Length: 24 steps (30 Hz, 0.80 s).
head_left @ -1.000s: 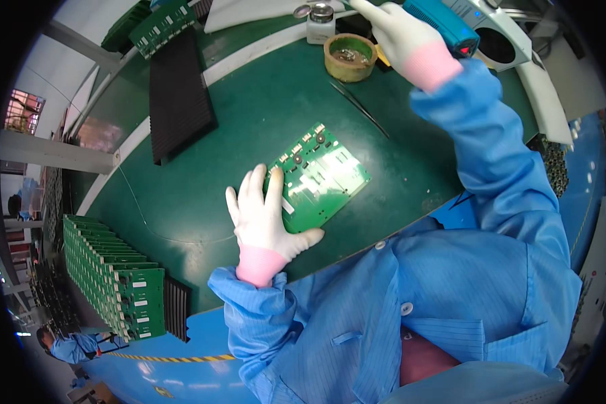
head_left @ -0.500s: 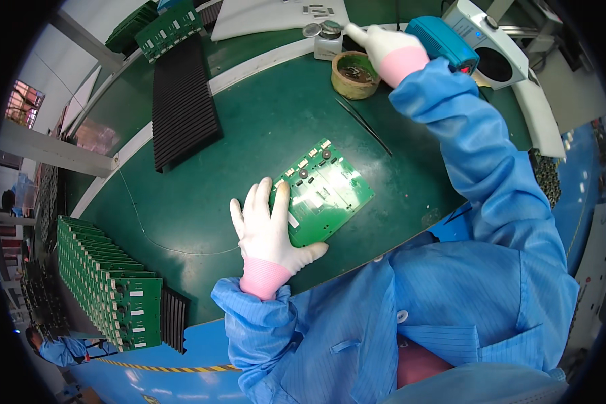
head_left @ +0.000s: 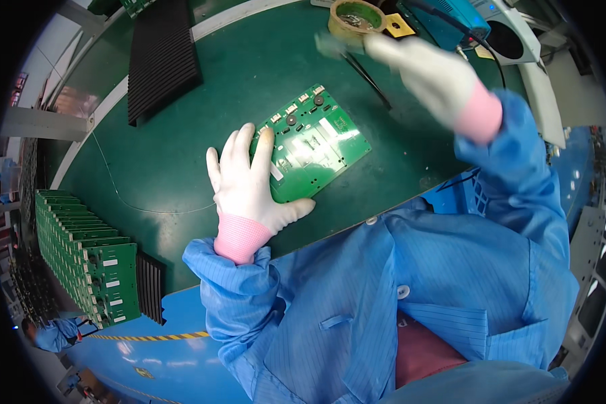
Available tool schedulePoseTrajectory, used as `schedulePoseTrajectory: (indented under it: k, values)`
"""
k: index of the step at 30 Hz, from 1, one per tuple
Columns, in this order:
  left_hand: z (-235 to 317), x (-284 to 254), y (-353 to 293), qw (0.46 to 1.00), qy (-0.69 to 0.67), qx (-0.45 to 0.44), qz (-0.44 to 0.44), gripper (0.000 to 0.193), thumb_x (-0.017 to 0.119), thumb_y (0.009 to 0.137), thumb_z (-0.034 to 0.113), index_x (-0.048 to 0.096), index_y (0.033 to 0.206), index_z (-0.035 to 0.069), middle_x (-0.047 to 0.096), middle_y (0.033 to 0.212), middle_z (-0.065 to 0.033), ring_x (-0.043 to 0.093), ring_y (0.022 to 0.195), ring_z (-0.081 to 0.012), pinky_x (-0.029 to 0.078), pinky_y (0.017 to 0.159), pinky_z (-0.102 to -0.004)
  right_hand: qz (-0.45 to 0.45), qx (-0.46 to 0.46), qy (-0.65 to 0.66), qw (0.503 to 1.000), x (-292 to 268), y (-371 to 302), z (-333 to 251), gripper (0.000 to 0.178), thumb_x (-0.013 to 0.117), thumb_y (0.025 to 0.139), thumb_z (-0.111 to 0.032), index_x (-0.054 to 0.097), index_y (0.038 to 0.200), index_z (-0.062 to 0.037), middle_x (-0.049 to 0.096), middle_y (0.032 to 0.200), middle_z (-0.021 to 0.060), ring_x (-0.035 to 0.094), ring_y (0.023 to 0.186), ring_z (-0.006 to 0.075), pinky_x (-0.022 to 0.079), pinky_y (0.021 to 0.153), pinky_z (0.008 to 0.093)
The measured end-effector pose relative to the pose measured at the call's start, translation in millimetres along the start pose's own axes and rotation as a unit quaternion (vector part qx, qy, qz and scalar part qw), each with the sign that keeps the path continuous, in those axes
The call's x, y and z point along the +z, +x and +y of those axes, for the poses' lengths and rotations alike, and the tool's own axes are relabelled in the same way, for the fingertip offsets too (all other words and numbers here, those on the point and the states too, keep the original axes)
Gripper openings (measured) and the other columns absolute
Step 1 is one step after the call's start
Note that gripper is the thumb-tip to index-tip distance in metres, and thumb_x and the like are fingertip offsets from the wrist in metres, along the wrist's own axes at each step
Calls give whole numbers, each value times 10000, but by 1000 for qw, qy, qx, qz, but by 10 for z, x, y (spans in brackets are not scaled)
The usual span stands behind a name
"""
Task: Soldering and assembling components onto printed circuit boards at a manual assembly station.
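A green circuit board [head_left: 320, 151] with small white connectors and black round parts lies flat and slanted on the green bench. At its left edge rests my left hand [head_left: 246, 185] in a white glove, open, the fingers spread with fingertips on the board's edge and the thumb along its near corner. My right hand [head_left: 427, 77], gloved too and smeared by motion, is raised over the bench to the right. A blurred pale thing [head_left: 330, 46] shows just off its fingertips; what it is cannot be made out. Black tweezers [head_left: 370, 82] lie below that hand.
A round tub [head_left: 357, 19] with a green inside stands at the back, beside a yellow pad [head_left: 398, 25] and a teal device [head_left: 454, 23]. A black ridged rack [head_left: 163, 64] lies at the far left. Several upright boards [head_left: 111, 283] fill another rack at near left.
My right hand has come back from the jar area toward me and to the right, with a blurred thing near its fingers. The view has shifted; my left hand stays on the board.
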State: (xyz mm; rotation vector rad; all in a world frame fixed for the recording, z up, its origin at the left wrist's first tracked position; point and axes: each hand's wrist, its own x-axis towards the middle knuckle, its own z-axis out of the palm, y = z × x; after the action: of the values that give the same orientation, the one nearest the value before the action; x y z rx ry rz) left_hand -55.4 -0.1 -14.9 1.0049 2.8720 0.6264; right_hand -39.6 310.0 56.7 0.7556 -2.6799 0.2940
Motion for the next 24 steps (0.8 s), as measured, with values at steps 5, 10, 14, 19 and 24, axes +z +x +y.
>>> schedulePoseTrajectory:
  k: [5, 10, 14, 19, 24]
  values:
    - [63, -18, 47, 1000, 5, 5, -6, 1010, 853, 449, 325, 448, 1336, 63, 380, 1397, -191, 340, 1322, -346, 135, 1121, -601, -109, 42, -69, 991, 129, -480, -286, 546, 549, 808, -33, 500, 1329, -188, 520, 845, 44, 528, 669, 220, 442, 574, 297]
    - [67, -17, 28, 1000, 5, 4, -5, 1009, 853, 446, 325, 451, 1335, 67, 384, 1392, -188, 347, 1317, -344, 141, 1119, -603, -147, 68, -152, 975, 254, -452, -424, 578, 562, 787, -80, 481, 1336, -243, 489, 809, 34, 518, 646, 204, 427, 540, 296]
    - [49, -15, 21, 1000, 5, 7, -1, 1005, 852, 447, 326, 456, 1333, 67, 389, 1388, -186, 355, 1311, -344, 147, 1116, -606, -167, 74, -167, 969, 223, -384, -453, 552, 549, 798, -75, 483, 1322, -237, 479, 805, 32, 519, 639, 200, 428, 537, 296]
    - [67, -7, 40, 1000, 2, 7, 2, 1000, 851, 447, 327, 460, 1331, 69, 392, 1386, -182, 361, 1306, -343, 155, 1115, -604, -212, 79, -170, 959, 159, -529, -532, 527, 544, 805, -77, 485, 1305, -233, 475, 804, 31, 521, 635, 197, 430, 535, 296]
    - [63, -15, 36, 1000, 6, 7, 2, 998, 851, 448, 329, 461, 1330, 71, 394, 1386, -178, 364, 1304, -341, 163, 1116, -599, -172, 67, -156, 970, 285, -418, -463, 521, 544, 808, -74, 486, 1300, -233, 472, 794, 31, 522, 623, 195, 431, 530, 295]
